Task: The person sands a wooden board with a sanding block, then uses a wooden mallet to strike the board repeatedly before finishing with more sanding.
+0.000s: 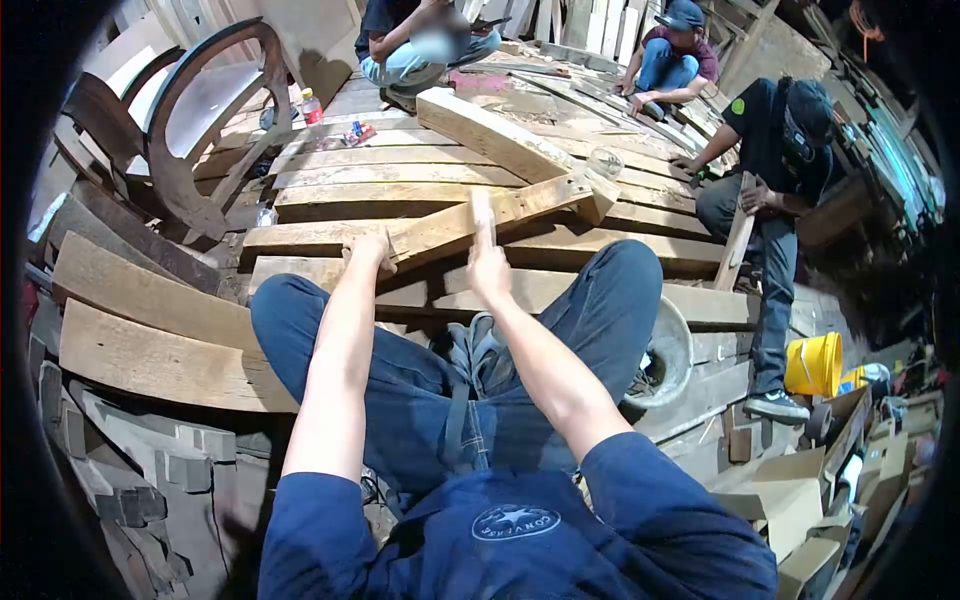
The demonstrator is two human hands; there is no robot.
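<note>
My left hand is closed round the near end of a long wooden board, which slants up to the right. The board's far end meets a thick wooden beam at an angle. Just right of my left hand, my right hand is wrapped round a pale, upright tool, blurred by motion; its type cannot be made out. The tool's upper part overlaps the board in view, and whether they touch is unclear.
Wooden planks lie below. Curved wooden frames stand at left, curved boards nearer. A grey bucket is beside my right knee, a yellow bucket farther right. One person holds wood at right; two others crouch behind.
</note>
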